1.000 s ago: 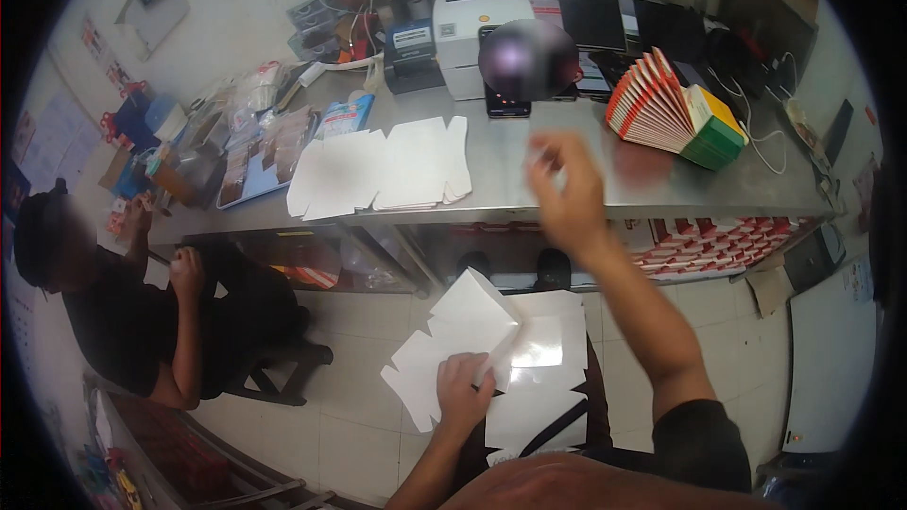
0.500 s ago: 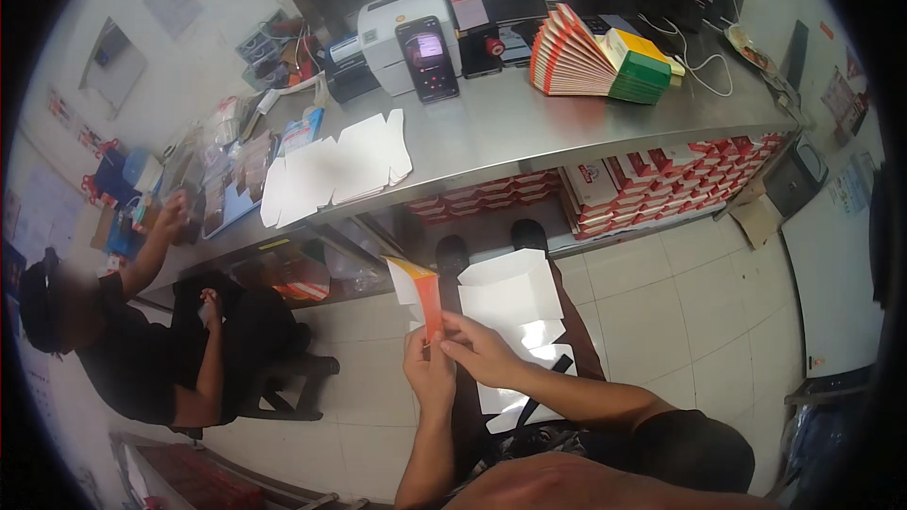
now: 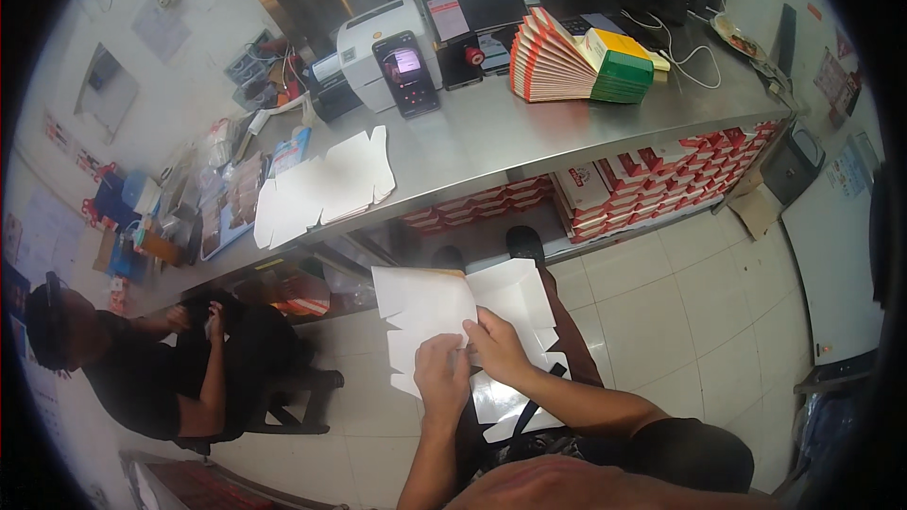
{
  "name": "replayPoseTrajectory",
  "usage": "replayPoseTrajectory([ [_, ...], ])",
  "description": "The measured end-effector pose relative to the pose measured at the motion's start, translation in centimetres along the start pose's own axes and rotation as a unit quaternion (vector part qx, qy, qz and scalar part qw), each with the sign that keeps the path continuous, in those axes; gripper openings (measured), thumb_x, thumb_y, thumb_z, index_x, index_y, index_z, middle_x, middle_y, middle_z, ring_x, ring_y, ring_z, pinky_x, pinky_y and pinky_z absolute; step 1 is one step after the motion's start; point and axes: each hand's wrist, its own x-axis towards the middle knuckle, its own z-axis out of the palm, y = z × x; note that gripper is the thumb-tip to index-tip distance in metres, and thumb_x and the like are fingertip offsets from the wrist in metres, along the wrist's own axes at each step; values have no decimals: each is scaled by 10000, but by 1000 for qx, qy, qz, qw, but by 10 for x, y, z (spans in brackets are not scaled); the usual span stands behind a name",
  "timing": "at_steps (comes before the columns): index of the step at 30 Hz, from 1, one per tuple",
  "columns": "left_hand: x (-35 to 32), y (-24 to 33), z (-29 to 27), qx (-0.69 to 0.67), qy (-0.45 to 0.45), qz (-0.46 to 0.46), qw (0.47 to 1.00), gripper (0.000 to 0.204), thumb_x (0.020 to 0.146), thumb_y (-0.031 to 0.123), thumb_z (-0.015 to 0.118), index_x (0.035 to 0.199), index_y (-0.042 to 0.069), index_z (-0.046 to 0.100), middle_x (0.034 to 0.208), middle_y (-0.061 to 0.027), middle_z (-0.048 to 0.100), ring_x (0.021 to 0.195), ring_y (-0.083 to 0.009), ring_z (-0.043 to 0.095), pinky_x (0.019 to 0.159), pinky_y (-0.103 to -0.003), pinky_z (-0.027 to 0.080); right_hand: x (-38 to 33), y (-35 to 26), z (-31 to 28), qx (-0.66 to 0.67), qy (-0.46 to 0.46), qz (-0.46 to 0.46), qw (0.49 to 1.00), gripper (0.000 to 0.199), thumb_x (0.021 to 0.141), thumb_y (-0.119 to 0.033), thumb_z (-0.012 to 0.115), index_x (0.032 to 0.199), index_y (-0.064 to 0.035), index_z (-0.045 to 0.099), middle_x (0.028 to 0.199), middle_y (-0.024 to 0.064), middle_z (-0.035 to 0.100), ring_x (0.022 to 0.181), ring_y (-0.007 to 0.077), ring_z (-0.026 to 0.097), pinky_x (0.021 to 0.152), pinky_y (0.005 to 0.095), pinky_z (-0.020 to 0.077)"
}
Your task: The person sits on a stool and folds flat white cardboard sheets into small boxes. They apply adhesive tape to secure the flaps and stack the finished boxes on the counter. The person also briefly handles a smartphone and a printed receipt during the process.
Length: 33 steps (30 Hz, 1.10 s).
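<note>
Two hands, the left hand (image 3: 442, 373) and the right hand (image 3: 499, 348), both grip one white flat carton blank (image 3: 430, 307) at lower centre. One steel counter (image 3: 529, 137) above carries one fanned stack of cartons (image 3: 567, 61). The floor is pale tile (image 3: 699, 312).

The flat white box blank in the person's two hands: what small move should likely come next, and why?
Probably fold one panel up along its crease. Both the left hand and the right hand pinch the flat white box blank at its lower middle, and it lies open and unfolded over more blanks on the lap, so no side stands yet.
</note>
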Motion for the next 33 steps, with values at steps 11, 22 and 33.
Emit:
replayPoseTrajectory([
  [11,9,0,8,-188,-9,-227,955,98,920,24,733,1011,-10,740,967,-93,749,814,-179,697,764,-303,546,9,-27,-21,-120,23,-170,978,264,1028,-61,551,1252,34,655,1043,125,684,954,245,700,826,345,591],
  [22,10,0,-11,-508,-66,-442,737,148,942,32,719,1074,-35,725,979,-111,754,846,-153,708,781,-277,562,-12,-37,-30,-323,-35,-291,900,202,931,-79,695,1116,1,707,1045,170,687,961,349,685,814,426,567],
  [33,-22,5,8,-381,-17,-356,853,167,999,92,706,1080,-54,698,1028,-97,737,914,-149,678,850,-287,549,-23,-39,-36,-297,-71,-151,940,130,932,-84,692,1020,8,719,997,173,694,923,358,685,841,420,552],
])
